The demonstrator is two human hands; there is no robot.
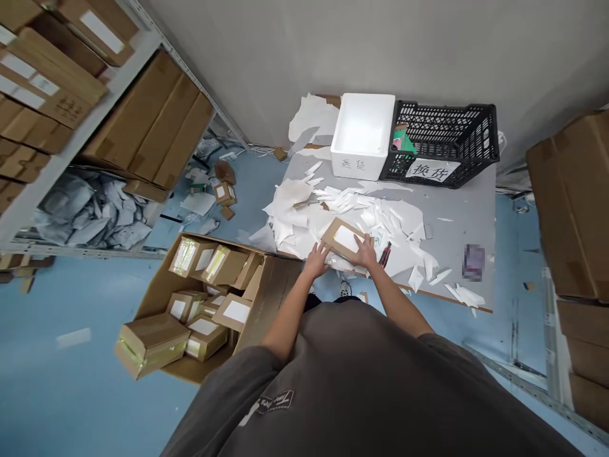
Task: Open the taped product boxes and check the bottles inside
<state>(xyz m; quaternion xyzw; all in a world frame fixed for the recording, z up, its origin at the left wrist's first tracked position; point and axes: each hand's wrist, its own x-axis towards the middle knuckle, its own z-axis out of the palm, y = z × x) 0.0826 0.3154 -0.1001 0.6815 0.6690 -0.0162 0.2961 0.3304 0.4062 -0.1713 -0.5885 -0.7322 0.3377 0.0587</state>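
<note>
A small brown cardboard box (pixel 333 242) with a white label (pixel 347 238) lies tilted at the front of the table, between my hands. My left hand (pixel 316 260) grips its lower left corner. Against its right end my right hand (pixel 365 250) is closed, with the fingers near the label. Just right of that hand lies a red and black utility knife (pixel 385 254). White paper scraps (pixel 349 200) are spread around and beyond the box.
At the table's back stand a white foam box (pixel 356 166) and a black plastic crate (pixel 431 143). A large carton (pixel 278 298) of small boxes is at my left. Shelves with cartons (pixel 150 120) rise on the left; more cartons (pixel 571 203) stand right.
</note>
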